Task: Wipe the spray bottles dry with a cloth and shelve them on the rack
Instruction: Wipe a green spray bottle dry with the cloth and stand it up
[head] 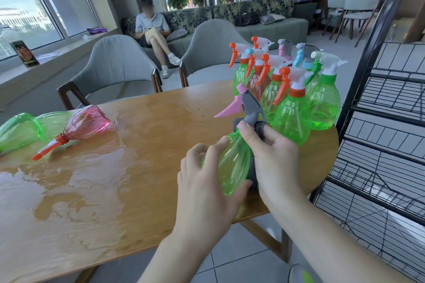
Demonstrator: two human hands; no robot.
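Note:
I hold a green spray bottle [233, 163] with a grey head and pink trigger above the table's near right edge. My left hand [204, 181] grips its lower body. My right hand [273, 158] presses a dark grey cloth [251, 167] against the bottle's neck and right side, thumb curled over the neck. Several upright spray bottles [296, 108] cluster at the table's right end. At the left, a pink bottle [85, 124] and a green bottle [20, 128] lie on their sides. The black wire rack [386, 135] stands right of the table.
The wooden table [115, 190] is wet, with water pooled across its left and middle. Two grey chairs [115, 69] stand behind it. A person sits on a sofa [241, 20] farther back. Tiled floor lies below the near edge.

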